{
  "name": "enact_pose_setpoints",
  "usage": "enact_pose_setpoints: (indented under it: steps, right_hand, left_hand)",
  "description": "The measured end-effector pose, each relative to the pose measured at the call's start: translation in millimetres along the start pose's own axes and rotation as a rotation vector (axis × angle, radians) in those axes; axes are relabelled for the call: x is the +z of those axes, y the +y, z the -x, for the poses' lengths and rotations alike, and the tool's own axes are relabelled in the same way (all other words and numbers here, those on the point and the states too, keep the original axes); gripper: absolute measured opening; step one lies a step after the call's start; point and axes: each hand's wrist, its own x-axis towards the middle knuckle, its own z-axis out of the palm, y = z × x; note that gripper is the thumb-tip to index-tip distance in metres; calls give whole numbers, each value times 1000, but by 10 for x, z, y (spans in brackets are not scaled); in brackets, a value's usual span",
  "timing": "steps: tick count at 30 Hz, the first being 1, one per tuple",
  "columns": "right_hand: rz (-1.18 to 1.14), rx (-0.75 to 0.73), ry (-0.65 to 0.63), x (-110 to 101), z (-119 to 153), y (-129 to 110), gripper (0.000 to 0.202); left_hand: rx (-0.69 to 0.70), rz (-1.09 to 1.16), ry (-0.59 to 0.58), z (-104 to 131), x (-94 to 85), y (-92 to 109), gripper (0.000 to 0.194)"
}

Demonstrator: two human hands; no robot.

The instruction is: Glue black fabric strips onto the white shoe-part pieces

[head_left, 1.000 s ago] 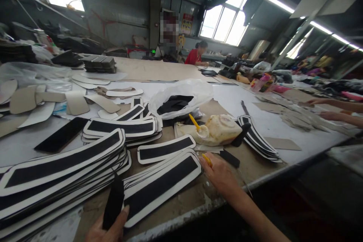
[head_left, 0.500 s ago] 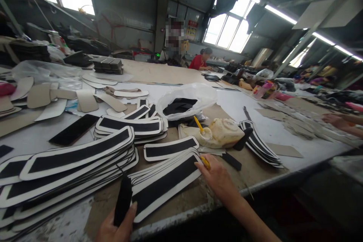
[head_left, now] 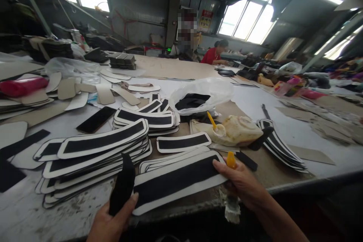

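Note:
A curved white panel with a black strip along its middle [head_left: 178,181] lies tilted near the table's front edge. My left hand [head_left: 113,215] is closed on a loose black strip [head_left: 123,185], its thumb at the panel's left end. My right hand [head_left: 246,181] pinches the panel's right end. It also grips a yellow-handled brush [head_left: 231,160] whose pale, crusted bristles point down past the table edge. Behind the held panel, similar panels [head_left: 170,159] lie fanned out. A taller stack of such panels [head_left: 96,159] stands to the left.
A yellowed, glue-smeared container [head_left: 241,130] holds a yellow stick [head_left: 211,120]. Behind it lies a plastic bag [head_left: 218,90] with black pieces. A dark phone-like slab [head_left: 95,119] and more panels [head_left: 283,147] flank the work. A person in red [head_left: 211,56] sits across the table.
My right hand has raised the panel's right end off the fanned pile and drawn it nearer. The brush's bristles now show below that hand. The view has turned left.

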Motion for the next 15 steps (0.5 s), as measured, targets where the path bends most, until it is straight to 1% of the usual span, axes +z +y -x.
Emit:
enact_pose_setpoints:
  steps: [2,4,8,12,13,15]
  right_hand:
    - [-57,38,22,3,43,6,39]
    - [-118,69,46,-13,70,32,42]
    - [-296,150,64,-52,90,166,48]
    - [-426,214,76,-61,91,335,53]
    - [-431,217,84,-67,92,366,53]
    - [-406,217,84,-90,100,405,52]
  left_hand:
    - [-82,101,-77,23,-36,18,48]
    - [-127,191,-143,50,-58,20,49]
    - [-144,425,-243,125,-65,-30,44]
    - [-262,713,-372,201,-40,-83,38]
    - [-272,760,-385,212,-34,-88,38]
    - [-216,797,-403,222,-28,-93,40]
